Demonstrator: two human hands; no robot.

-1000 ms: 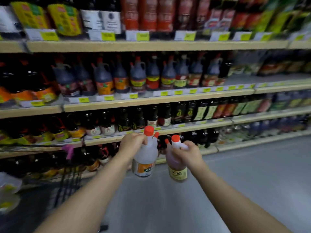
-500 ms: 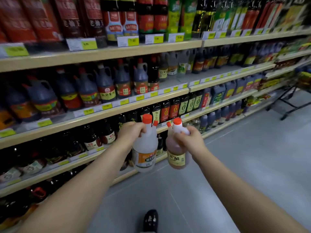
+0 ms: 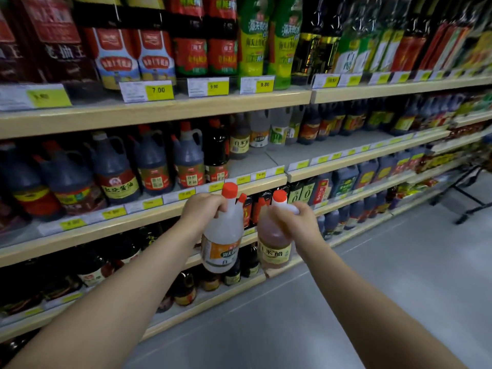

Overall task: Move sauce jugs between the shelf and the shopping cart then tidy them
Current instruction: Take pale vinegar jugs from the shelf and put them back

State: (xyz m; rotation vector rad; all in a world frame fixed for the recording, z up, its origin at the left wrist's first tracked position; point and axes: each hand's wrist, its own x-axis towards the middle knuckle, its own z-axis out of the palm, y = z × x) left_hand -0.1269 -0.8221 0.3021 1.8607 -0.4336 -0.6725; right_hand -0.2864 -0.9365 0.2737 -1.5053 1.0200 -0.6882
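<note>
My left hand (image 3: pixel 203 210) grips the handle of a clear white jug (image 3: pixel 223 235) with an orange cap and an orange-green label. My right hand (image 3: pixel 295 222) grips the handle of an amber jug (image 3: pixel 273 242) with an orange cap and a pale yellow label. Both jugs hang upright, side by side and almost touching, in front of the shelving. Above them the middle shelf (image 3: pixel 266 162) has a bare stretch in front of a few similar pale jugs (image 3: pixel 259 133). No shopping cart is in view near my hands.
Dark sauce jugs (image 3: pixel 149 166) fill the middle shelf on the left. Tall bottles stand on the top shelf (image 3: pixel 159 113), and small dark bottles (image 3: pixel 183 288) line the lower shelves. Grey floor (image 3: pixel 372 275) runs along the aisle. A black metal frame (image 3: pixel 471 193) stands at the far right.
My view has swung right and up along the shelves, and the cart at the lower left has left the frame. Both hands keep hold of their jugs, carried slightly higher.
</note>
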